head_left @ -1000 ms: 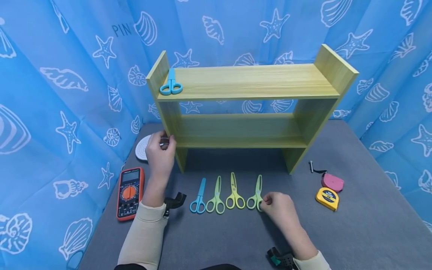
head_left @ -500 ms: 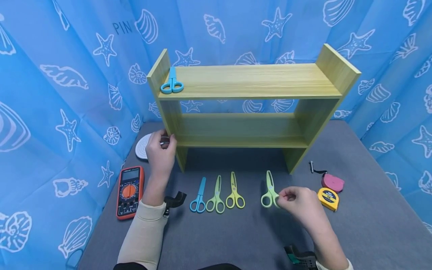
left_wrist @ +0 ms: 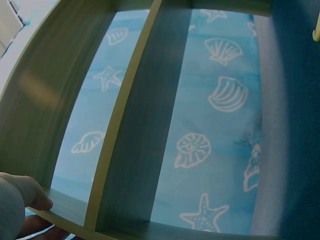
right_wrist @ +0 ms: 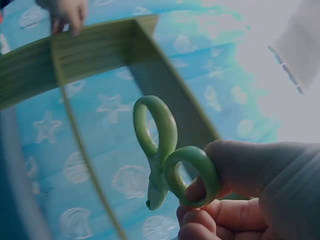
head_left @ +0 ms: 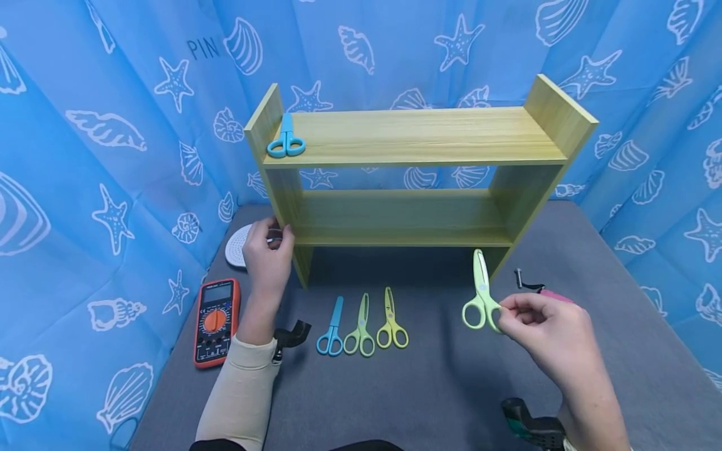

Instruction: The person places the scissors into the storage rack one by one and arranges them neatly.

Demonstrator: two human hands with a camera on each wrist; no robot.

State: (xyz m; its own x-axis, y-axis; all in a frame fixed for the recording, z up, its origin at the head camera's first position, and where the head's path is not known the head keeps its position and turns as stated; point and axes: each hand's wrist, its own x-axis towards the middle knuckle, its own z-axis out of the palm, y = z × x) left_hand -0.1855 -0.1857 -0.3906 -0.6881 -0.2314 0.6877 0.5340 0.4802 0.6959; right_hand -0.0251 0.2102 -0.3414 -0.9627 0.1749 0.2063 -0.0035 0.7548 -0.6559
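Light green scissors [head_left: 481,294] hang above the table, blade end up and away from me. My right hand [head_left: 549,335] pinches them by the right finger loop; the right wrist view shows thumb and fingers around that loop of the scissors [right_wrist: 162,125]. My left hand [head_left: 267,260] grips the left side panel of a two-tier wooden shelf [head_left: 406,237], with the thumb [left_wrist: 40,197] on the panel's inner face. Blue scissors [head_left: 286,138] lie on the top board at its left end. In front of the shelf lie blue scissors [head_left: 333,329], green scissors [head_left: 361,329] and yellow scissors [head_left: 391,322].
An orange multimeter [head_left: 215,322] and a white round object [head_left: 238,244] are at the left. Partly behind my right hand lies a pink item [head_left: 555,295] with a black strap. A blue patterned curtain [head_left: 141,156] closes off the back and sides.
My right hand has lifted the rightmost green scissors off the table and carried them right and toward the shelf. It now covers the yellow tape measure. The left hand has stayed put.
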